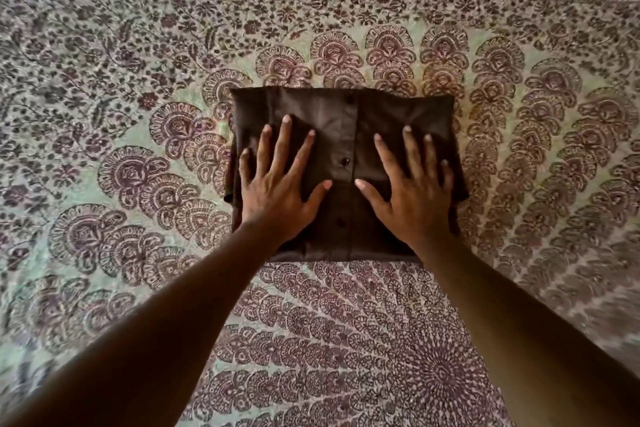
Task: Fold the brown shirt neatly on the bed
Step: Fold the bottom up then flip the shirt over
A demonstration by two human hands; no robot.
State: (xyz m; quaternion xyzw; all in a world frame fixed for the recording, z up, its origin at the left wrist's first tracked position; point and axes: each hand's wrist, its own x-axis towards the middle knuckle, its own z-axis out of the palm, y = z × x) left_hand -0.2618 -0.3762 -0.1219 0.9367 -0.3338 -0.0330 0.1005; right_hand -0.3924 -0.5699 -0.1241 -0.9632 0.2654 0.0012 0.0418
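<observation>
The brown button-front cotton shirt (341, 135), folded into a rectangle, lies mid-bed on the paisley-printed bedspread (104, 114), its button placket running away from you. Your left hand (277, 191) and right hand (414, 196) press it flat, fingers spread.

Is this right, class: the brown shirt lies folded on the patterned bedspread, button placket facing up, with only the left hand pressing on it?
Not quite. In the head view both the left hand and right hand press flat on the brown shirt, fingers spread. The rest holds.
</observation>
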